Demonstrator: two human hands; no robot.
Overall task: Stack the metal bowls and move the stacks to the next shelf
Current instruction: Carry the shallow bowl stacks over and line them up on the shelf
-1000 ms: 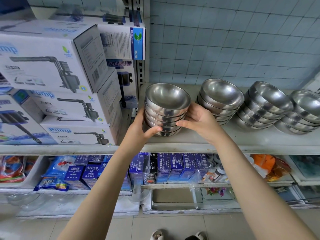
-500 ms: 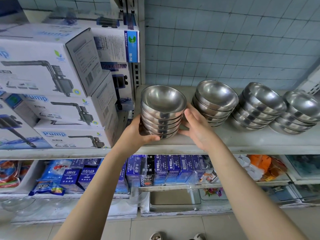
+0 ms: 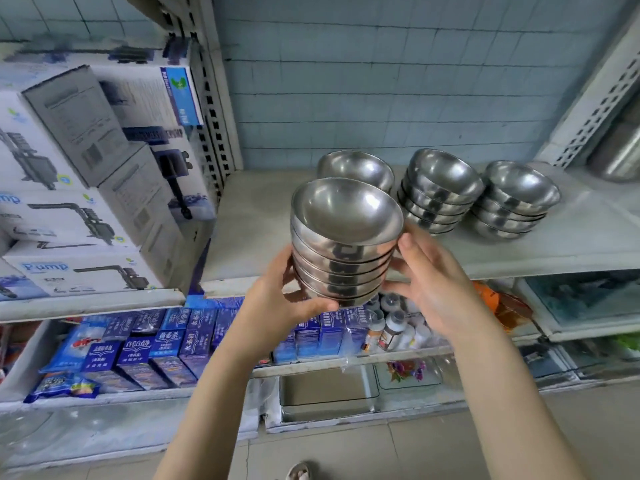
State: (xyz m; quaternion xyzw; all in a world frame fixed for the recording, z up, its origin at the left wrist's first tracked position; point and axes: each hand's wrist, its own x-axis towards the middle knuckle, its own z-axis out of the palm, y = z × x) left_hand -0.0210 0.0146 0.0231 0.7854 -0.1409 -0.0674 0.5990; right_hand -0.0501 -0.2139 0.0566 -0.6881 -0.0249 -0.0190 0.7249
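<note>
Shelf: white board, its left part bare.
Held stack: about six nested metal bowls, in the air in front of the shelf edge, clear of the board. The top bowl tips toward the camera.
Left grip: clamped round the low left side of the held stack, thumb hooked under the front bottom.
Right grip: cupped against the right side, thumb by the top rim.
Handling: likely carry step. Level the stack and bear the weight from underneath, since smooth nested steel may slide.
Pump boxes: fill the left bay at this level, so there is probably no room there.
Upright post: divides the bays, so the stack would have to pass in front of it.
Resting stacks: three on the shelf. The nearest is just behind the held stack, so rims could knock.
Blue cartons: on the shelf below, under the carry path.
Bottles: beside the cartons, directly under the held stack.
</note>
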